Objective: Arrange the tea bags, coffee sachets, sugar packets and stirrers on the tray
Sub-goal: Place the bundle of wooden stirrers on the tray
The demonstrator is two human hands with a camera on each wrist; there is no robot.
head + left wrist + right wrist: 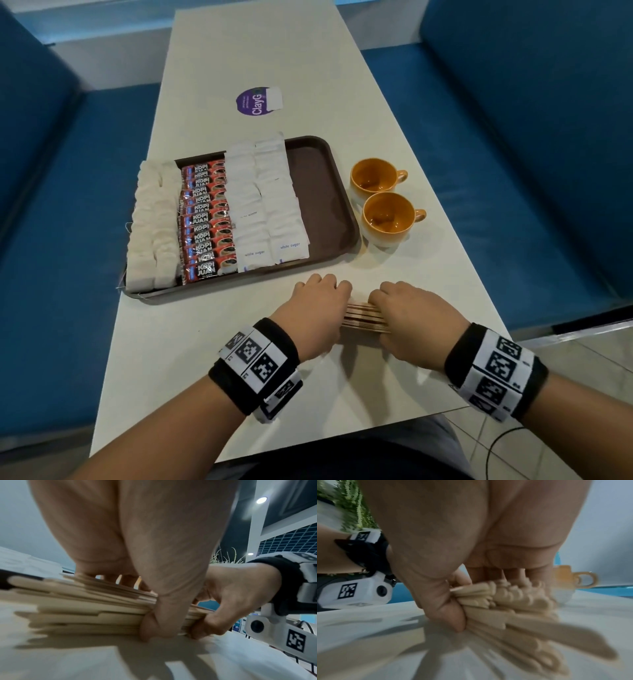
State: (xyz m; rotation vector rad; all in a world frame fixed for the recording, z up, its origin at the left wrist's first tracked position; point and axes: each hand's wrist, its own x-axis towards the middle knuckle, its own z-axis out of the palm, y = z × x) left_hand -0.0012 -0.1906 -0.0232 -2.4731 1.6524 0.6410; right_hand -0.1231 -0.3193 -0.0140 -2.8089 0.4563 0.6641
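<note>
Stirrers [89, 609], thumbs underneath, wrist views only

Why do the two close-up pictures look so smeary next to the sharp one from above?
Head view: sharp and evenly lit, though the wide lens bends the table edges. Left wrist view: the stirrers lie too close to the lens, so they blur, and the left hand throws a dark shadow under them. Right wrist view: the stirrers smear, the cup behind is soft.
</note>
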